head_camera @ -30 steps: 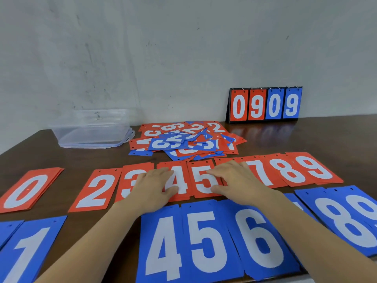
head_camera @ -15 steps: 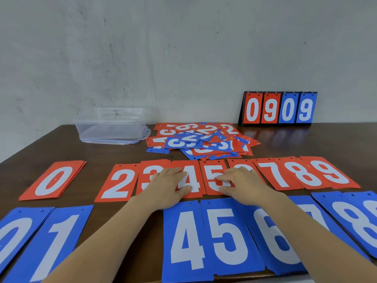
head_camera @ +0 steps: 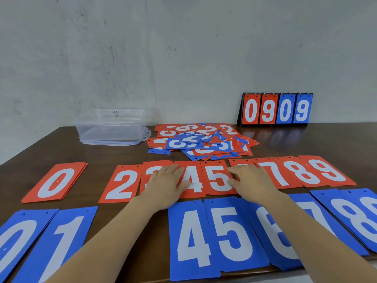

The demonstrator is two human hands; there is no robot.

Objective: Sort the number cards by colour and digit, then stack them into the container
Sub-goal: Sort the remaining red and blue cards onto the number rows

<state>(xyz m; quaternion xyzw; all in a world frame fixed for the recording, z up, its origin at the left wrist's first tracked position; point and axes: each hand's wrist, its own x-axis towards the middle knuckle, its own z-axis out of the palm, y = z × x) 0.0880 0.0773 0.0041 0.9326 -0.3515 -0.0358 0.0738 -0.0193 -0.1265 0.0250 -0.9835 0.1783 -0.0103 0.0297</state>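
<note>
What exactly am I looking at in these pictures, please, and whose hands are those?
No machine here: a person works with bare hands. One wide-angle camera on their head looks forward and down, so the arms enter from below. On the dark wooden table lie two sorted rows of number cards: a red row farther off, a blue row nearer. Behind them sit an unsorted heap of mixed cards, a clear plastic container to its left, and a small flip scoreboard reading 0909 by the wall. The left hand lies flat over the red 3 and the edge of the red 4; the right hand lies flat on the pile between the red 5 and red 7. Neither holds anything.
</note>
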